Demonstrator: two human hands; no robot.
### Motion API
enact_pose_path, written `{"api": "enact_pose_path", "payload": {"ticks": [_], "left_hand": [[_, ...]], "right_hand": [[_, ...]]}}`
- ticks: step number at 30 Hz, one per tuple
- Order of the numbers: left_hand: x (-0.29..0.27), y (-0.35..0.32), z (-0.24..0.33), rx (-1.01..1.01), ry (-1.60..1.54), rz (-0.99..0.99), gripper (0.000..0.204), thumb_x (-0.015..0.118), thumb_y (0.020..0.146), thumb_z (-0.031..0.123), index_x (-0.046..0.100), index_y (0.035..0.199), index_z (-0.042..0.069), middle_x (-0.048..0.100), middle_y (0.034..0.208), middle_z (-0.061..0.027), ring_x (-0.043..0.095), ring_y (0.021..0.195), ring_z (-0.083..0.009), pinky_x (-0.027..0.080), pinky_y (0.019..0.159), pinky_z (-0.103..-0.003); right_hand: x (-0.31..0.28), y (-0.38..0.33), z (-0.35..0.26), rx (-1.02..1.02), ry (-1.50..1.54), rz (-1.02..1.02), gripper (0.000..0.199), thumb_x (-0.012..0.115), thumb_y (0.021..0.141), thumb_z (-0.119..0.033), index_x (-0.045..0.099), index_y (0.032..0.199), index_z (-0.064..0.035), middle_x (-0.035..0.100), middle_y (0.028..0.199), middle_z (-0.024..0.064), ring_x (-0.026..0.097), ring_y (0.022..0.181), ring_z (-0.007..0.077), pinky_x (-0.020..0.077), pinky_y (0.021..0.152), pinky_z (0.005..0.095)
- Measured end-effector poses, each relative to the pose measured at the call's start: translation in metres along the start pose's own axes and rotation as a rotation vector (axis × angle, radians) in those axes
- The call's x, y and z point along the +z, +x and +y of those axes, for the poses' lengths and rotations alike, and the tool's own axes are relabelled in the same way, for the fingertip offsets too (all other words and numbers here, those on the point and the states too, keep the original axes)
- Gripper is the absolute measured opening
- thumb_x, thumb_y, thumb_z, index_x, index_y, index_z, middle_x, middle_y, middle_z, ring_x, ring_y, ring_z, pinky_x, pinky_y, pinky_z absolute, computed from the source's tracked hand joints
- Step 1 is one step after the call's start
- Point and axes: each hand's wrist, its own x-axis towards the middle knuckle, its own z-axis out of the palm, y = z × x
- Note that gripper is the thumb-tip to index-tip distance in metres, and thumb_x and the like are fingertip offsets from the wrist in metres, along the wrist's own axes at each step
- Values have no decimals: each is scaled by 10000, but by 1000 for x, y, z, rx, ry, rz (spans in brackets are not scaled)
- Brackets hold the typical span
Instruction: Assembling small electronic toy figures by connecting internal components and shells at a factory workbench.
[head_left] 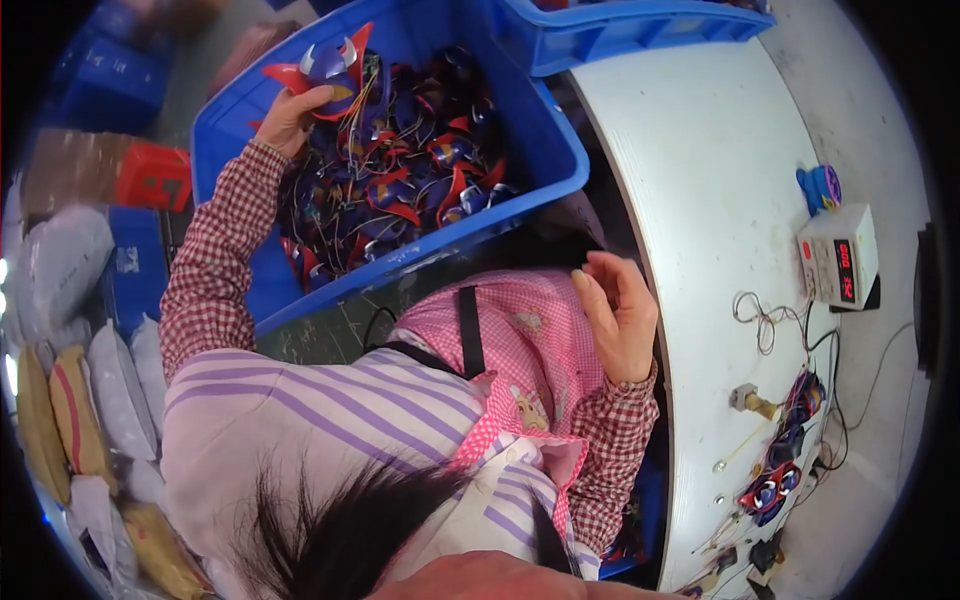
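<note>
We've got the left hand (pixel 290 115) pinching a red-and-purple horned toy part (pixel 335 65) at the far-left end of the blue bin (pixel 545 165), above the pile, horns pointing away. Right hand (pixel 620 315) is well apart, grip loose and empty, at the tabletop (pixel 700 180) edge.

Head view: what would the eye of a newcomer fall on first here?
First comes the big blue crate at the upper left, heaped with red and blue toy parts and wires. The left hand holds one horned toy piece over its far corner. To the right, the right hand rests open at the edge of the white table, where a small white box shows a red display.
</note>
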Motion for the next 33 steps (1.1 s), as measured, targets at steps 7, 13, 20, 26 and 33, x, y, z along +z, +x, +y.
{"api": "enact_pose_path", "payload": {"ticks": [7, 13, 20, 26, 33], "left_hand": [[17, 20, -79, -188, -21, -91, 451, 743, 694, 99, 563, 1090, -20, 642, 1009, -102, 622, 863, -183, 493, 787, -265], [94, 56, -151, -287, 109, -462, 338, 732, 712, 118, 616, 1004, -6, 657, 909, -72, 604, 762, -142, 477, 738, -257], [70, 72, -176, -368, 328, -664, 265, 658, 797, 145, 612, 1008, -7, 647, 790, -73, 590, 657, -135, 462, 628, -216], [46, 52, -106, 2, 895, -140, 458, 632, 839, 255, 529, 1192, -17, 592, 1112, -130, 548, 996, -205, 424, 879, -277], [277, -75, -14, 239, 612, -844, 230, 575, 833, 85, 562, 1058, 37, 568, 942, -58, 523, 799, -149, 425, 769, -246]], "right_hand": [[11, -26, 35, 212, -67, -24, 241, 633, 843, -124, 595, 1039, 11, 618, 903, 94, 560, 771, 156, 461, 711, 235], [24, -47, 55, 346, -58, 42, 246, 638, 832, -117, 596, 1040, 8, 626, 870, 81, 557, 738, 134, 464, 690, 227], [23, -65, 68, 179, -235, 88, 235, 629, 822, -198, 602, 976, -23, 609, 842, 91, 543, 646, 200, 463, 612, 279], [-80, -129, 31, 229, -71, 819, 227, 605, 831, -72, 582, 1052, -24, 601, 853, 65, 542, 687, 123, 453, 639, 213], [-199, -181, 102, 342, 168, 1220, 241, 586, 867, -140, 577, 1041, 26, 606, 875, 84, 564, 707, 136, 460, 617, 217]]}}
